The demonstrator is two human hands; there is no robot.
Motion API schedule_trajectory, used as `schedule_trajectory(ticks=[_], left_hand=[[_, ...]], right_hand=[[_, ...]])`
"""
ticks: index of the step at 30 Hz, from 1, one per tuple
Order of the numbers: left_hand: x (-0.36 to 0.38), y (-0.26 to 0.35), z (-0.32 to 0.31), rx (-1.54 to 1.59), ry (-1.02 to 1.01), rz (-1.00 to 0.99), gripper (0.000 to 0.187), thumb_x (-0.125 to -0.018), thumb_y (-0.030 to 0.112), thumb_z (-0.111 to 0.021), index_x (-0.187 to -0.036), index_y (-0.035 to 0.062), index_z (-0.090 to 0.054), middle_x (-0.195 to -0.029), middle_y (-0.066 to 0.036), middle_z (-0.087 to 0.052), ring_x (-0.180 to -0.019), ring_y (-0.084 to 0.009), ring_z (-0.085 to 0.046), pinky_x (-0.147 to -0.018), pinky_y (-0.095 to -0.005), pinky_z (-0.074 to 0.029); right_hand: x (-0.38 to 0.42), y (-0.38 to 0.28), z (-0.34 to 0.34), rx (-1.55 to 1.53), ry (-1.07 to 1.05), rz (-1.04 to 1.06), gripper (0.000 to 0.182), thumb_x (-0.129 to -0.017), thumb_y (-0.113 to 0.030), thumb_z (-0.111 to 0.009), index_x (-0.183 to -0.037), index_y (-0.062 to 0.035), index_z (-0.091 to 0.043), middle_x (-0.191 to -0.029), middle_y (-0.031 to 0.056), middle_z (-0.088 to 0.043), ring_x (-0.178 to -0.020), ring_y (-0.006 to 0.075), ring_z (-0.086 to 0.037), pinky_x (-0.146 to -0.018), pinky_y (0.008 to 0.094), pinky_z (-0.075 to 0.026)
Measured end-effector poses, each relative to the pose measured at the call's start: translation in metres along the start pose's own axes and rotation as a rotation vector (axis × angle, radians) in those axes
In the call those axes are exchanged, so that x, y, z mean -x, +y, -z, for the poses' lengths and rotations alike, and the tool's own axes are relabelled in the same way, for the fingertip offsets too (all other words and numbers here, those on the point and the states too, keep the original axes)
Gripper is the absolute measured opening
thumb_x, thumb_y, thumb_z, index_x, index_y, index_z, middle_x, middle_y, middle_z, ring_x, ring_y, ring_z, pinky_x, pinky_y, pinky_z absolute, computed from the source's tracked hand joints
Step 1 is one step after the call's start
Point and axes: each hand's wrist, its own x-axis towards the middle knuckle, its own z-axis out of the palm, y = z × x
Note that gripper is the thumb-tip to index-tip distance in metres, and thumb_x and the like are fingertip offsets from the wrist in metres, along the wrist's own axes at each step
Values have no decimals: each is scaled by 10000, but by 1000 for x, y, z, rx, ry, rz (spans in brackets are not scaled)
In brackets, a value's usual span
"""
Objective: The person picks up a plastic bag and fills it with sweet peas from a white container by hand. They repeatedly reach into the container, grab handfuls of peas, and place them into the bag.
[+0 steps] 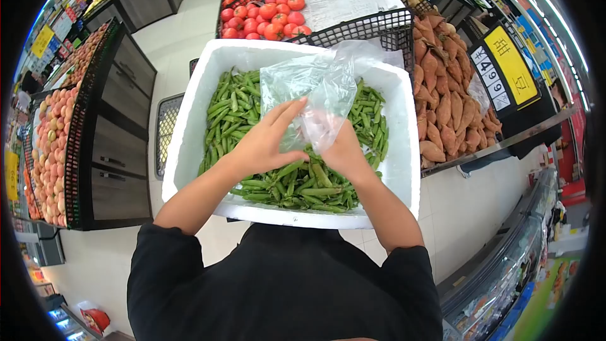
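A clear plastic bag (309, 82) spreads over green pea pods (297, 186) in a white foam box (183, 139). My left hand (268, 139) is open at the bag's left side, thumb spread from the fingers, fingertips at the film. My right hand (341, 148) is closed on the bag's near part, and the film partly covers its fingers. The pods lie loose beneath and around both hands.
Tomatoes (271, 16) in a black crate stand beyond the box. Sweet potatoes (451, 101) are heaped to the right, beside a yellow price sign (508, 66). A stand of round, peach-coloured produce (53, 145) is on the left.
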Motion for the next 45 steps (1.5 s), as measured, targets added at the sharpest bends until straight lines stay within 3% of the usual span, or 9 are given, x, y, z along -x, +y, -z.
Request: schedule_trajectory(ticks=[6,11,17,20,28,31,34,39,45], left_hand=[[-3,-13,9,25,285,102,114,-808,93,-700,-877,6,-671,-775,-88,-643,-607,-192,-612,-584,-292,-500],[4,-23,6,159,116,132,220,-766,90,-730,-957,8,-659,-821,-92,-639,-683,-188,-622,-626,-291,-491],[1,-32,-3,79,149,133,145,-821,117,-692,-878,0,-627,-763,-104,-627,-646,-227,-603,-577,-309,-479],[2,-44,6,102,323,169,99,-888,98,-610,-841,12,-591,-705,-28,-575,-608,-82,-526,-560,-228,-421],[3,-72,68,493,983,238,117,-964,157,-514,-950,40,-507,-801,-43,-563,-687,-108,-537,-567,-264,-443],[6,-73,69,559,974,134,104,-969,130,-489,-968,26,-494,-865,-60,-567,-734,-119,-552,-569,-281,-463],[5,-77,77,473,1023,72,90,-964,133,-500,-983,45,-495,-861,-50,-575,-725,-120,-563,-565,-274,-470],[7,-82,87,632,1162,255,109,-947,158,-541,-979,61,-504,-865,-37,-593,-693,-112,-571,-566,-266,-470],[-1,-72,69,528,945,268,215,-931,190,-577,-1072,35,-528,-855,-50,-600,-733,-121,-575,-652,-263,-479]], right_hand=[[0,1,-2,299,16,101,188,-843,-131,-530,-939,11,-607,-805,190,-633,-729,355,-610,-638,380,-461],[-4,8,-1,497,53,83,192,-857,-157,-538,-786,7,-607,-678,204,-596,-623,398,-567,-548,434,-423],[-17,-2,-15,188,88,-59,308,-918,-271,-545,-857,13,-649,-566,151,-534,-504,224,-520,-514,345,-411],[-15,1,-14,357,228,-53,330,-932,-296,-557,-952,15,-665,-608,132,-594,-552,193,-564,-550,339,-437],[-18,43,60,282,495,-22,289,-885,-269,-654,-1018,-13,-631,-791,20,-639,-663,114,-587,-580,261,-470],[-7,39,58,-105,-104,-71,434,-824,-293,-716,-1138,-22,-587,-999,59,-634,-875,138,-602,-761,284,-487],[-6,46,52,642,-587,-363,805,-677,-425,-802,-1316,-56,-480,-1190,169,-570,-1109,313,-544,-958,387,-430],[16,21,4,1044,-624,-358,952,-601,-436,-830,-1401,-182,-381,-1294,249,-428,-1195,393,-465,-956,430,-436],[15,13,6,1041,-568,-298,752,-623,-419,-821,-1237,-108,-517,-1111,205,-525,-1055,361,-541,-851,421,-459]])
